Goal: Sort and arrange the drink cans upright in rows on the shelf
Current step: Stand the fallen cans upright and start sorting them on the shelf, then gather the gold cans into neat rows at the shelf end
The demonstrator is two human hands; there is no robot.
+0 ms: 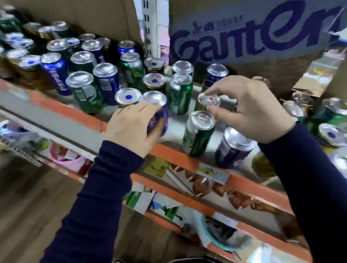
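my left hand (133,128) is wrapped round the side of a blue can (161,120), fingers curled on its wall, right at the front lip of the shelf (78,116). my right hand (252,112) pinches the lid rim of a second can (208,99), thumb on the near edge and fingertips on the far edge. its body is mostly hidden under the lid and looks yellowish, so i cannot tell its kind.

both cans have their long axis up, lids facing me, neither lying down. the packed rows (84,61) lie beyond my left hand and off to its left, so that hand is the nearer one. a dot-lidded can (127,96) sits just beyond my left knuckles, and a green can (199,135) stands just below my right thumb, on the near side.

i judge the blue can goes away and leftward to its own kind, kept vertical. the dot-lidded can is what i could knock over.
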